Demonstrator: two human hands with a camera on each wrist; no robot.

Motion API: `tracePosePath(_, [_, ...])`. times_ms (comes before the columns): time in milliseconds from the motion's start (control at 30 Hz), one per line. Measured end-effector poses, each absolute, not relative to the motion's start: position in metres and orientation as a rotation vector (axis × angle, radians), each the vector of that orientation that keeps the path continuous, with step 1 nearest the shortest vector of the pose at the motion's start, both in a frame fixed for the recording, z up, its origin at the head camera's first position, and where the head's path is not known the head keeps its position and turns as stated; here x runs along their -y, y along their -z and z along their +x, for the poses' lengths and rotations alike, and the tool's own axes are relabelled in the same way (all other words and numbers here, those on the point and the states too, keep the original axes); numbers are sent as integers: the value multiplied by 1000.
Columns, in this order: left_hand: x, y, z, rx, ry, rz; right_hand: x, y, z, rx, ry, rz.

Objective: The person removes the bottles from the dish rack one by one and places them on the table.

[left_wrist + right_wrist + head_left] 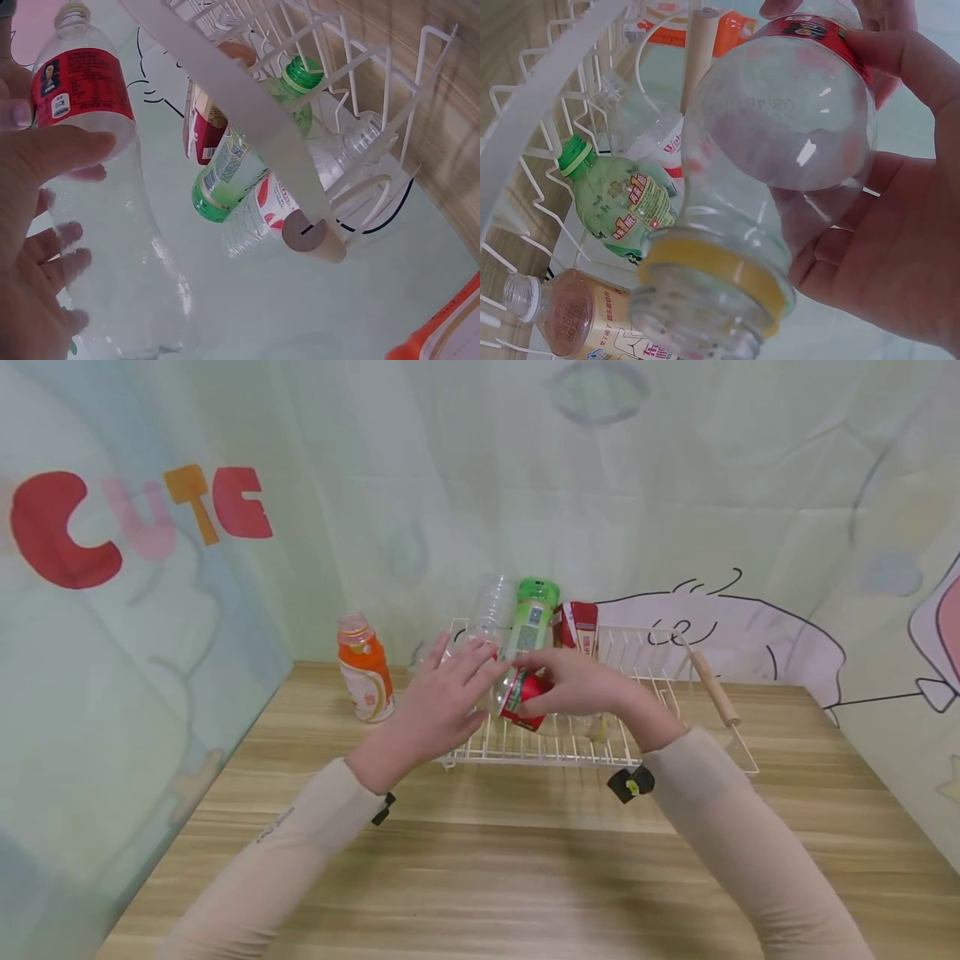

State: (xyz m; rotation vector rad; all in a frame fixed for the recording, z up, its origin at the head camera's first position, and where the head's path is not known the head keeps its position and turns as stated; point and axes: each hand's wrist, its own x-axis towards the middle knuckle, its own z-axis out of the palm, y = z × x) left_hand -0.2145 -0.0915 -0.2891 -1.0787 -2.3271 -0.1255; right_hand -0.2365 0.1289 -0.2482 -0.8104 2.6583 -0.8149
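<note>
My right hand (581, 685) grips a clear plastic bottle (735, 195) around its red label, above the front of a white wire basket (525, 762). The bottle's capless neck, with a yellow ring, points right. My left hand (442, 697) lies along the bottle's lower end with its fingers extended and spread. The left wrist view shows its thumb and fingertips against the bottle (127, 217); how firmly they touch cannot be told. Inside the basket stand a green bottle (532, 618), a clear bottle (492, 602) and a bottle with a red-and-tan label (604, 307).
An orange-labelled bottle (365, 668) stands on the wooden table (465, 860), left of the basket. The basket's wooden handle (714, 689) leans out to the right. A printed curtain (420, 485) closes off the back and sides.
</note>
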Motion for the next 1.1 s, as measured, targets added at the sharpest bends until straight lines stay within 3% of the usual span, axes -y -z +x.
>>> tracePosePath(1100, [104,302,-214,2244,159,-1025,-124,244,-235,-2653,863,-871])
